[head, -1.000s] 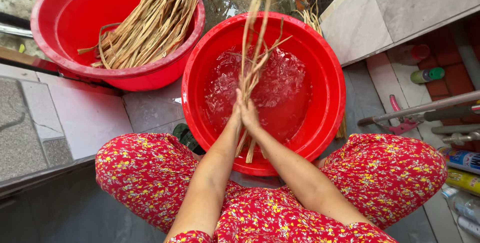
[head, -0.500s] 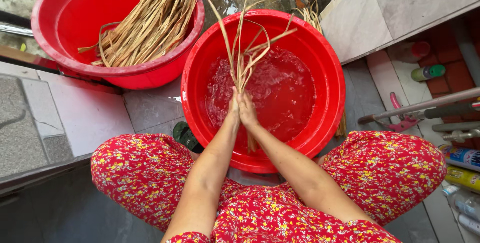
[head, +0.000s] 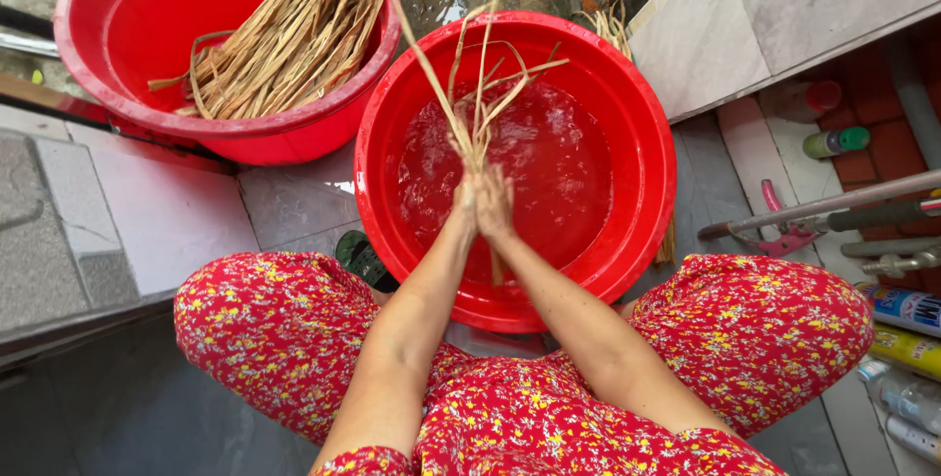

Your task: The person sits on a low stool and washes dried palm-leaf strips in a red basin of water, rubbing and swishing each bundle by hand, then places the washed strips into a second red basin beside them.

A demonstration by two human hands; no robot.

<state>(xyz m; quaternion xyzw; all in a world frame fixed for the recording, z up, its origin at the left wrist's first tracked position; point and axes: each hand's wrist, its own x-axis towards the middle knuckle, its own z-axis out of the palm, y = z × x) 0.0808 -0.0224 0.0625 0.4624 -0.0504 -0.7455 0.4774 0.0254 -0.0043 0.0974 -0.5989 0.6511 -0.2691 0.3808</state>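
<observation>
a small bunch of tan straw strands (head: 477,113) over the water of the near red basin (head: 647,157), pinched between left hand (head: 465,203) and right hand (head: 496,203), both clenched on it and pressed together, with a second red basin (head: 108,45) of dry strands (head: 284,40) just beside, floral-trousered knees (head: 265,329) below.

1. The left hand (head: 464,203) and right hand (head: 497,203) are pressed together, clasping a small bundle of straw strands (head: 477,94).
2. The strands fan out toward 12 o'clock above a red basin of water (head: 647,172).
3. At 10 o'clock, touching that basin, a second red basin (head: 118,35) holds a heap of dry straw (head: 284,35).
4. At 3 o'clock, bottles (head: 833,141) stand on the floor beside a metal pole (head: 833,206).
5. Red flowered trousers (head: 274,329) cover the squatting knees.
</observation>
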